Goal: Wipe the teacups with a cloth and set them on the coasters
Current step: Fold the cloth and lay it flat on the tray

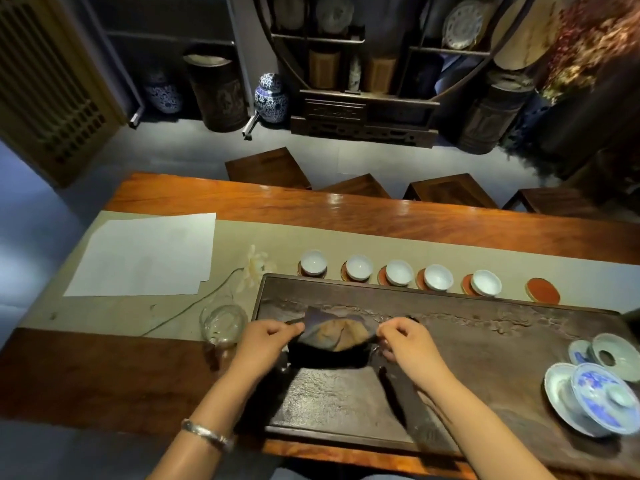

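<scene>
The cloth (330, 336) is dark, with a brown and blue-grey inner side showing, and it is stretched between both hands over the near part of the dark tea tray (450, 341). The left hand (266, 341) pinches the left edge of the cloth with closed fingers (294, 328), and the right hand (408, 341) pinches the right edge in the same way. On the left wrist there is a silver bracelet (207, 434).

Behind the tray, on the beige runner (242, 237), five white teacups (399, 273) stand in a row, each one on a red coaster. One more coaster (542, 291) at the right end of the row carries no cup.

At the left of the tray stands a glass pitcher (223, 323), and beside it lies a pale flower (254, 268) with a long stem. White paper sheets (145, 254) lie further left on the runner. At the right side of the tray are a blue-and-white lidded bowl (602, 396) on a saucer and another pale dish behind it. All of this rests on the wooden bench (381, 216).
</scene>
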